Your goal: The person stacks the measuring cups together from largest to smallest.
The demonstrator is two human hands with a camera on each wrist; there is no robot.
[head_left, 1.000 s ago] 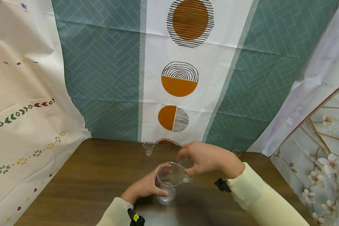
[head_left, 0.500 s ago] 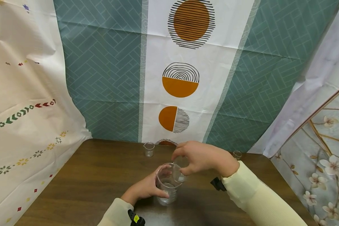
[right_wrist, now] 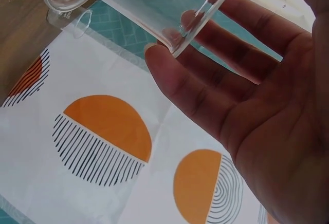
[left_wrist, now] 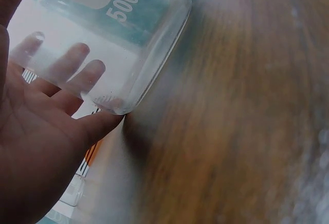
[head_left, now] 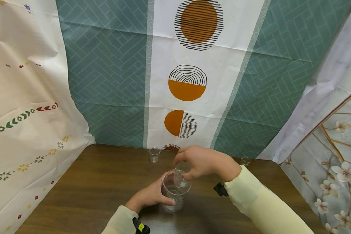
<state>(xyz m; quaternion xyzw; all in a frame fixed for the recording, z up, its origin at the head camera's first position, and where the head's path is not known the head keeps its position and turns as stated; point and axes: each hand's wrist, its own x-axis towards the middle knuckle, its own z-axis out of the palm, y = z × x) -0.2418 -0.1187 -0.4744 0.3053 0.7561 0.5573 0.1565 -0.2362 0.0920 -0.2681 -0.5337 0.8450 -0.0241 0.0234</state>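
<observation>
The left hand [head_left: 153, 194] is curling its thumb and fingers round a large, clear, cylindrical beaker marked 500ml [head_left: 175, 198], which is resting on the brown wood-grain worktop [head_left: 105, 182]. The right hand [head_left: 203, 162] is gripping a smaller clear beaker [right_wrist: 154, 8] between thumb and fingers, tilting it at the large one's rim towards 1 o'clock. A small spouted clear beaker [head_left: 154, 156] is standing at 11 o'clock; another little clear beaker [head_left: 245, 161] is sitting at 2 o'clock, the cream right sleeve [head_left: 263, 198] partly blocking it. A teal-and-white patterned cloth [head_left: 105, 81] is hanging at 12 o'clock
</observation>
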